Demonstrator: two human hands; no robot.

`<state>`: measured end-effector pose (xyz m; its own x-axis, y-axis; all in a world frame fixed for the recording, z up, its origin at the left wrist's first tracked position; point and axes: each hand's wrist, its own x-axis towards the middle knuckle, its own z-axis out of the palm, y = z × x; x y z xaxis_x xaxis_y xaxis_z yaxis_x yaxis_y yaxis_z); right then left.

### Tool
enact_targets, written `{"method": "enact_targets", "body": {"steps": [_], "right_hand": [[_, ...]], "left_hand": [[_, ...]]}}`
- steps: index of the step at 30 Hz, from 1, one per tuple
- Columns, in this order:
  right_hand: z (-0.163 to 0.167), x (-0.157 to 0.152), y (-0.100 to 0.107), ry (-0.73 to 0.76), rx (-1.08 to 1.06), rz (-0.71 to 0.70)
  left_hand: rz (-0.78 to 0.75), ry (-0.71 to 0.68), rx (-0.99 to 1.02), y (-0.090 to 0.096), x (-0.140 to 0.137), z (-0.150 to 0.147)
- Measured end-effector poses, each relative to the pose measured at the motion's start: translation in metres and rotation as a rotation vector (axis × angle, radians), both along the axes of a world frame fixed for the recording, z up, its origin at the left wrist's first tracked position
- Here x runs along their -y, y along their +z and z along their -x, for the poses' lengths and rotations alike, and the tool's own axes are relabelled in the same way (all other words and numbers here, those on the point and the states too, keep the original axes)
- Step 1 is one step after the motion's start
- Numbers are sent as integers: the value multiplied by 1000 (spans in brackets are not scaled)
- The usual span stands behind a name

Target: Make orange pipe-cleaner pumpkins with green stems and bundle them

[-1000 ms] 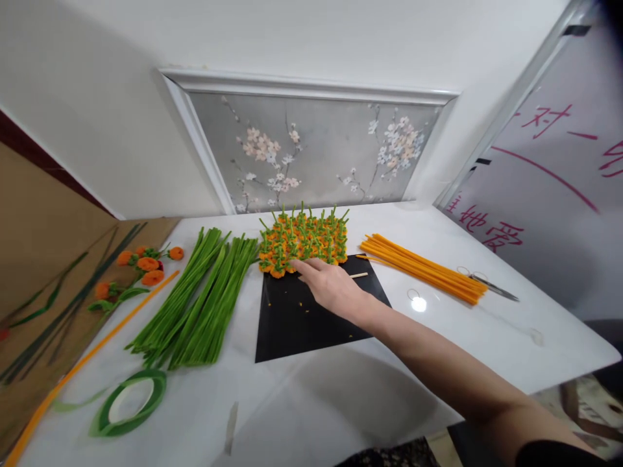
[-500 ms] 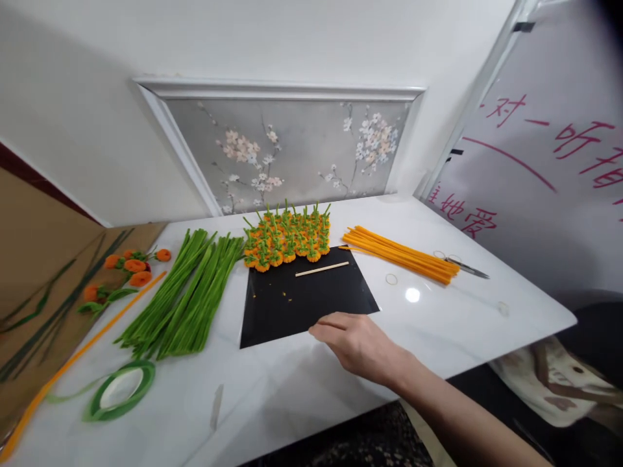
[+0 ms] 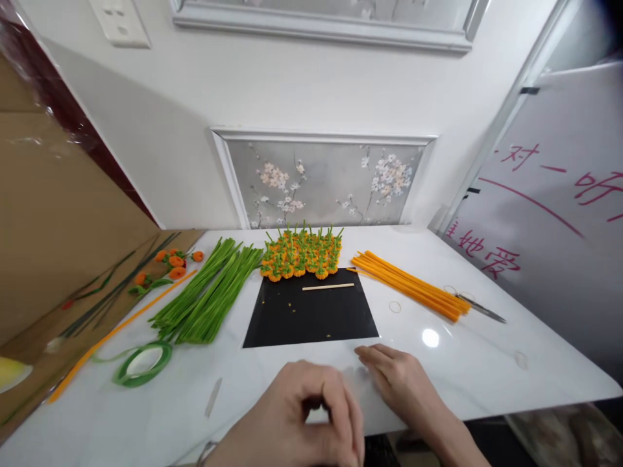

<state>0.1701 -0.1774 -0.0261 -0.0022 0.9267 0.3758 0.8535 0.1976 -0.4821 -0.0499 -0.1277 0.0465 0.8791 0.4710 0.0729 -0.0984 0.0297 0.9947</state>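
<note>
My left hand (image 3: 311,415) is in the foreground, its fingers curled round toward the thumb. White shows through the gap in the curl; the fingertips are partly hidden and no object is visible there. My right hand (image 3: 406,383) lies palm down on the table by the near right corner of a black mat (image 3: 311,324), fingers stretched and holding nothing visible. On the mat are a thin pale stick (image 3: 328,287) and a few tiny orange crumbs. Along its far edge stand several orange fuzzy flower heads (image 3: 302,259) with green stems upward.
Green pipe cleaners (image 3: 209,298) lie left of the mat, near a roll of green tape (image 3: 145,364). Orange pipe cleaners (image 3: 409,285) lie right, beside scissors (image 3: 481,308) and a rubber band (image 3: 394,307). Finished orange flowers (image 3: 175,262) rest far left. A wall rises behind the table (image 3: 467,370).
My left hand has come into view from below. My right hand has drawn back off the mat's near edge toward the right. The view has tilted up and turned left.
</note>
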Motion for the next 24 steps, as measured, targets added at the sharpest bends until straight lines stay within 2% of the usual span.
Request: {"method": "enact_targets", "body": {"steps": [2, 5, 9, 12, 16, 24], "right_hand": [[-12, -3, 0, -49, 14, -6], [-36, -15, 7, -144, 48, -7], [-70, -49, 25, -368, 162, 163], [-88, -81, 34, -466, 219, 212], [-98, -113, 32, -550, 306, 264], [-102, -127, 15, -614, 442, 401]], "left_hand": [[69, -3, 55, 9, -13, -34], [97, -17, 19, 4, -26, -66], [62, 11, -91, -10, -44, -85], [91, 133, -126, -15, -63, -93], [141, 307, -236, -20, -84, -93], [148, 270, -287, -38, -95, -84]]}}
